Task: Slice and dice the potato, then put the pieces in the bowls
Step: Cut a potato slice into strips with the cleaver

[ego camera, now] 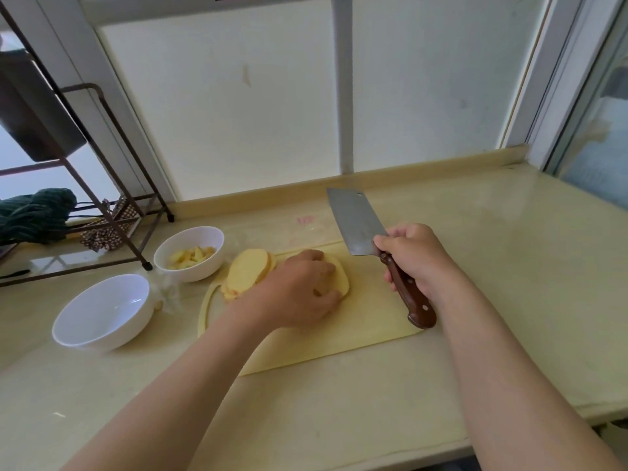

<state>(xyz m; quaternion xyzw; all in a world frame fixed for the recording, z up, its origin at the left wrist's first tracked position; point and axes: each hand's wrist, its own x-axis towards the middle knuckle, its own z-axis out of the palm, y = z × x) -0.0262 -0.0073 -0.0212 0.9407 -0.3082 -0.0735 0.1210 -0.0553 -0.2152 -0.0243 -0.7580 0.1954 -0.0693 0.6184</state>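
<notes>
**Left hand clamped on potato, cleaver lifted in the right**

At far left, a brown metal rack (112, 205) standing on the pale countertop (509, 283), with a dark green cloth (34, 212) bundled on its lower shelf. In front of the rack, two white bowls: the larger bowl (102, 311) nearer the camera, the smaller bowl (200, 270) just behind it and holding cut potato pieces (192, 257).

Right of the bowls, a pale yellow cutting board (339, 341), its far left corner just beside the smaller bowl. On that end of the board, a leaning stack of flat slices (246, 270).

Just right of the stack, the left hand (295, 294), palm down, fingers curled over the potato (341, 277) and holding it against the board. Only the right edge of the potato visible past the knuckles.

Further right, the right hand (411, 256), wrapped tight round the dark wooden handle of the cleaver (356, 222), forefinger and thumb up near the heel of the blade. Blade raised off the board, tilted up and away toward the frosted window (238, 96), apart from the potato. Butt of the handle hanging over the board's right end.
</notes>
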